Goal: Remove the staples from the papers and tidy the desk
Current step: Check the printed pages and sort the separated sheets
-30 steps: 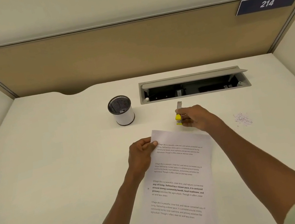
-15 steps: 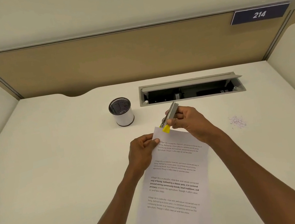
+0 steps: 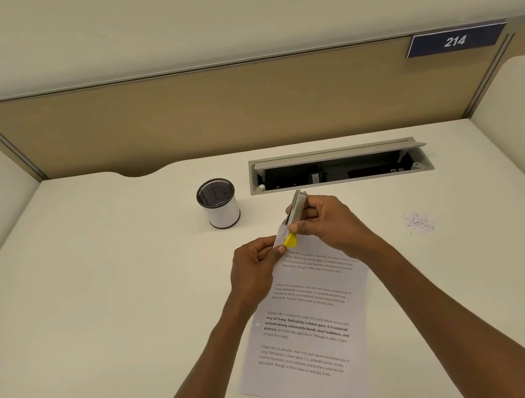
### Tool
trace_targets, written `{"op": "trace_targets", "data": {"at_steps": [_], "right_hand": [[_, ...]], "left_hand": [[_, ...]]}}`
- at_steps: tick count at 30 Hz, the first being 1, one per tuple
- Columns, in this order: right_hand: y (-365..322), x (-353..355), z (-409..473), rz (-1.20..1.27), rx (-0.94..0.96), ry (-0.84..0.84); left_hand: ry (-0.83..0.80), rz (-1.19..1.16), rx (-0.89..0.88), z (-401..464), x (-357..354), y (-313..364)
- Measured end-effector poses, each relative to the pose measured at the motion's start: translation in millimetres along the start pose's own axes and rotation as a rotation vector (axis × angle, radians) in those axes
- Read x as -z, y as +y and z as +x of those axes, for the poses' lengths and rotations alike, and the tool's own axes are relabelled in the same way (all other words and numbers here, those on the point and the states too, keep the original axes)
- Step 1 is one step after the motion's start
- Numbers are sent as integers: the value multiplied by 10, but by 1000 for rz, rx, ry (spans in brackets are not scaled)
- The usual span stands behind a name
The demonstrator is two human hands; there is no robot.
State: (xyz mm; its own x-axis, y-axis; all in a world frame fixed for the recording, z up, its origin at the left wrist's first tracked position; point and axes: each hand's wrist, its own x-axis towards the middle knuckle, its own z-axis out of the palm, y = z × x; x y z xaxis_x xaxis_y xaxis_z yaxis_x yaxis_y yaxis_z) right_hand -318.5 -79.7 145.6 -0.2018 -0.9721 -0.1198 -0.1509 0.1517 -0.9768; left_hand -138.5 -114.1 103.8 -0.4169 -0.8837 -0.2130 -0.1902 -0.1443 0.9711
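A printed set of papers (image 3: 313,322) lies slanted on the white desk (image 3: 99,313) in front of me. My left hand (image 3: 255,266) pinches its top left corner and lifts it slightly. My right hand (image 3: 324,223) grips a metal staple remover (image 3: 296,214) with a yellow tip, and that tip sits at the pinched corner. The staple itself is hidden under the tool and my fingers.
A black mesh pen cup (image 3: 219,203) with a white band stands behind my left hand. An open cable tray (image 3: 339,168) is sunk into the desk at the back. A small pile of loose staples (image 3: 419,223) lies to the right. Partition walls enclose the desk.
My right hand lifted the staple remover from the desk and brought its yellow tip left to the paper's top corner. My left hand raised that corner.
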Motion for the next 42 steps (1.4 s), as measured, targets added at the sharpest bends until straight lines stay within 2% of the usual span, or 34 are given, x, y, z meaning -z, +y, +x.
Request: {"op": "trace_targets", "data": {"at_steps": [12,19,25,28,31,35,38,42], "right_hand": [[-17,-66,2,-81,27,70],[-19,-127,51,-195,32,182],[-98,-27,70,-22,-21,11],[-61,-13,70,37,-34,-4],[-28,8,124,28,-67,104],[51,157,255,-45,-139,349],[189,320,373,-247,-205,473],[466,441,537,-551,-345,496]], "left_hand": [[22,51,-29,-13,13,48],[4,34,-36,-10,2,74],[-29,2,-6,38,64,89],[-57,32,-4,11,101,51],[-69,78,17,-30,175,-35],[-30,13,60,-80,304,-137],[13,-11,84,-62,408,-180],[43,-28,105,-10,513,-211]]}}
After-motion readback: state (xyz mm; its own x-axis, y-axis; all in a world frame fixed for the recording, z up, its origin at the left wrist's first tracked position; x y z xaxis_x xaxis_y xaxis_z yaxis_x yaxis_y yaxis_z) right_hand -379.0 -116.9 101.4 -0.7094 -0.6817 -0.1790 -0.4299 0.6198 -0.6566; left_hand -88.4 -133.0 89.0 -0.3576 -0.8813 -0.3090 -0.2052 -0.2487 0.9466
